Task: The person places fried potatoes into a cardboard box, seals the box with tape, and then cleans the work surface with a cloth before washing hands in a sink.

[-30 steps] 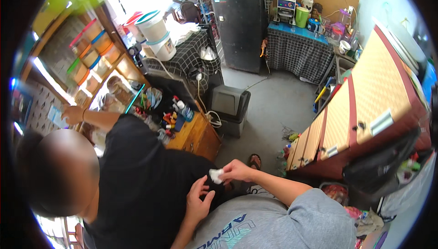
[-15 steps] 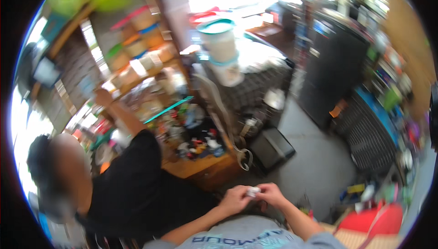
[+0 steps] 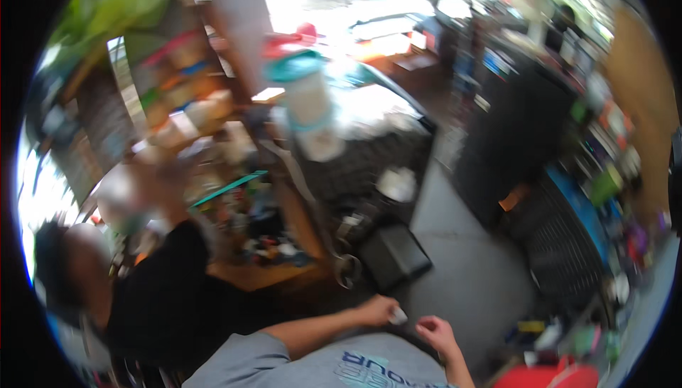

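Note:
My left hand, low in the middle of the view, is closed on a small white crumpled-looking thing. Blur hides its exact kind. To its right and a short gap away is my right hand. Its fingers are loosely bent and a little apart, and nothing shows in them. Both hands are in front of my grey shirt, above the floor.
A person in black reaches toward a crowded wooden shelf on the left. Stacked tubs with a teal lid stand beyond. A dark bin, a black fridge and a dark slatted chair surround the grey floor.
My hands were together on the white thing; now they are apart, and it stays with my left hand. My view has turned, and the other person's arm has moved lower.

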`<state>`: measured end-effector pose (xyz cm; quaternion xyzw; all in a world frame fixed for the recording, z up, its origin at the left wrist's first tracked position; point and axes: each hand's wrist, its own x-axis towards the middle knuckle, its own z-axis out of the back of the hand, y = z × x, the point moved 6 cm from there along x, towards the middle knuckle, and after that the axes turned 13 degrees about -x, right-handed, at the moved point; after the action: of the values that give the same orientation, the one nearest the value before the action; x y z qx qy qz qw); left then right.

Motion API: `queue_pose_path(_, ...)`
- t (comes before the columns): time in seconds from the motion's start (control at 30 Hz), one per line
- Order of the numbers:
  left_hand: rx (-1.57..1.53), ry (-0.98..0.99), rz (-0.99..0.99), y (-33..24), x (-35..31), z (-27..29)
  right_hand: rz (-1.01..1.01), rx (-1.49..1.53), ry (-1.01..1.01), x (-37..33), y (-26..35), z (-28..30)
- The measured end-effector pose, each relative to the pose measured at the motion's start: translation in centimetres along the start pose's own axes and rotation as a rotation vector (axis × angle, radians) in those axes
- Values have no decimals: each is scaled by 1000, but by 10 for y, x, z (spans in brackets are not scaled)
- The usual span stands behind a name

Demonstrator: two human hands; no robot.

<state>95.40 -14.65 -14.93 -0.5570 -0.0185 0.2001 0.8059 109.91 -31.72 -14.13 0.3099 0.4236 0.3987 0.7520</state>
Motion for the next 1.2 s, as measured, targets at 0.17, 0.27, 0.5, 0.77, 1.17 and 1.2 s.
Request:
queue_pose_path(0.17,116,-290,178,114,125,46,-201,-42,-91,8,-29,80)
queue_pose_path(0.27,146,-389,262,141,227,52,-387,-53,-156,10,-96,128)
queue_pose_path(0.5,430,-76,558,276,327,4,-572,-289,-270,-4,-185,234)
queue_pose_path(0.77,923,605,639,220,426,-53,-628,-138,-493,-96,-234,308)
queue_pose_path(1.17,1399,1216,-429,-66,733,-454,-753,-47,-964,-231,-354,456)
queue_pose_path(1.2,1288,1123,-411,-95,761,-497,-691,-75,-982,-235,-356,478)
